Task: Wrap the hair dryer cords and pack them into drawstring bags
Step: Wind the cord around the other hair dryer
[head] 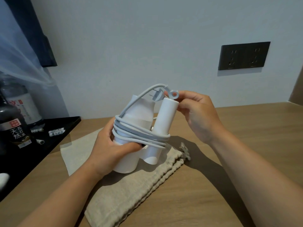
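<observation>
A white folded hair dryer [138, 114] stands upright above the table, its handle [164, 119] folded alongside the body. A grey cord [142, 135] is wound several times around body and handle. My left hand [109, 146] grips the dryer body over the coils, thumb pressing the cord. My right hand [198, 112] pinches the plug [158, 95] and the cord's end at the top of the handle. Beige drawstring bags [144, 182] lie flat, stacked on the wooden table beneath the dryer, their gathered mouths and knotted string [184, 149] to the right.
A black tray [49, 138] at the left holds bottles [15, 128] and small sachets. A dark wall socket panel [243, 55] is on the back wall. Wooden table surface [246, 128] extends right. A curtain hangs at the far left.
</observation>
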